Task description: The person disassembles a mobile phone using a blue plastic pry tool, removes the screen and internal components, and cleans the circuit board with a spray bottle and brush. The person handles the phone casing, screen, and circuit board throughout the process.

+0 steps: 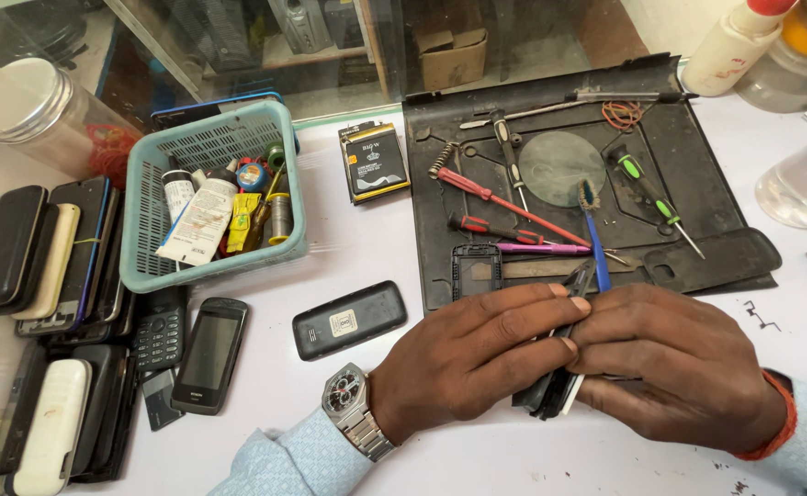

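Observation:
Both my hands meet low in the middle of the view around a thin dark phone (550, 390) held on edge. My left hand (468, 354), with a steel wristwatch (348, 400) on its wrist, grips the phone's left side. From the right, my right hand (674, 363) closes on the other side; its wrist wears an orange band. Only the phone's lower edge shows between the fingers. A black phone back part (348, 320) lies on the white table just left of my left hand.
A black work mat (697, 184) behind my hands carries screwdrivers, tweezers, a blue toothbrush (594, 243) and a phone frame (475, 269). A teal basket (215, 197) of tubes stands at left, a phone battery (374, 161) beside it. Stacked phones (54, 303) line the left edge. Bottles stand at right.

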A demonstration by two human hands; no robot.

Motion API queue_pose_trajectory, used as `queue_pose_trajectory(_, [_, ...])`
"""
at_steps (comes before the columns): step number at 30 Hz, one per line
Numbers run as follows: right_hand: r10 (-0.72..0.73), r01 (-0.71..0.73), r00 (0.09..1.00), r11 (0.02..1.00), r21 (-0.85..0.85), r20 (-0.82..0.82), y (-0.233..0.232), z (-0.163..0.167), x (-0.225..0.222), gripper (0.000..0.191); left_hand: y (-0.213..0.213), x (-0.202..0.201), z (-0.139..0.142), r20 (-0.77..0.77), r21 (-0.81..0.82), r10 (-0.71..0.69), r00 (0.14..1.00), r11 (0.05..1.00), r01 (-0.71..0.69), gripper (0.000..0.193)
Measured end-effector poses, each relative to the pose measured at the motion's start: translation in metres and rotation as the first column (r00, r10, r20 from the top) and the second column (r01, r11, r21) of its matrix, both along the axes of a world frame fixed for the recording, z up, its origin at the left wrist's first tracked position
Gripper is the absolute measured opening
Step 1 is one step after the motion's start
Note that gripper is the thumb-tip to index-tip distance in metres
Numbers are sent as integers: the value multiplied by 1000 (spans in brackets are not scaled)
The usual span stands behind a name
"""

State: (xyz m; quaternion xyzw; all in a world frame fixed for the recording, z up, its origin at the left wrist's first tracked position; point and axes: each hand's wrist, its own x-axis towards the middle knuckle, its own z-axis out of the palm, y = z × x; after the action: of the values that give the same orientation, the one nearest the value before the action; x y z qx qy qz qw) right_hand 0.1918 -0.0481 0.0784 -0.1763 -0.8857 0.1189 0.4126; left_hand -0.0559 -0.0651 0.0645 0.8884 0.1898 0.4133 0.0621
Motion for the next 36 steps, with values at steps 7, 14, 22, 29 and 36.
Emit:
queue_pose_trajectory(7, [26,-26,1000,999,45,10,2,4,-1,29,0,1,0,27,5,-19,999,1000,19,28])
queue_pose_trajectory(14, [31,-33,998,999,40,47,2,5,-1,30,1,0,1,-1,10,-4,1000,1000,4,29])
queue_pose_trajectory(22, [43,-43,999,999,4,31,5,3,-1,30,1,-1,2,2,-41,-15,1000,999,15,35])
queue_pose_trajectory(29, [63,-64,998,995,-77,-11,9,1,-1,29,2,0,0,43,-110,-30,999,993,35,39])
queue_pose_trajectory(36, [69,-69,998,993,-92,-5,10,-2,0,28,2,4,-2,88,-167,-13,996,986,28,41])
